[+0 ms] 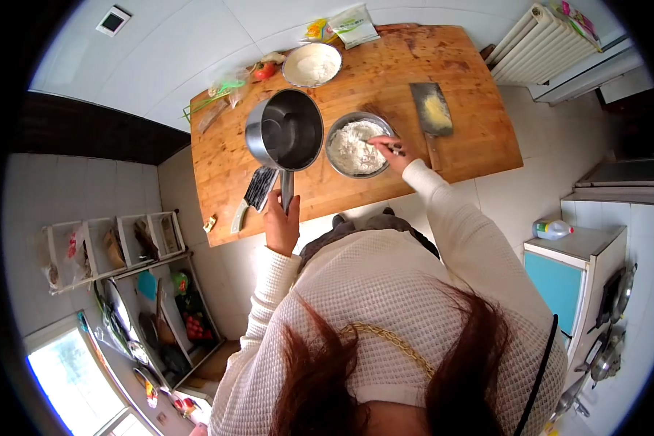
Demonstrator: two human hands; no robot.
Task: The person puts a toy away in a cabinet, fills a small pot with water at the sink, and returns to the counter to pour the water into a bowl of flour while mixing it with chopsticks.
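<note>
My left hand (280, 227) is closed around the handle of a metal saucepan (256, 134). The saucepan is held over the wooden table, its dark inside facing me. To its right, a metal bowl (341, 168) holds white flour (354, 147). My right hand (394, 151) reaches over this bowl's right rim, fingers closed on a thin utensil (370, 141) whose tip is in the flour; its exact kind is too small to make out. Beside the saucepan's handle lies a dark-bladed knife (259, 190) with a pale handle.
On the wooden table (479, 131), a cleaver (430, 109) bearing yellow, finely chopped bits lies at right. Along the back are a second bowl of flour (312, 65), a tomato (264, 70), green onions (221, 90) and a white-green bag (354, 26). A radiator (541, 47) stands behind right.
</note>
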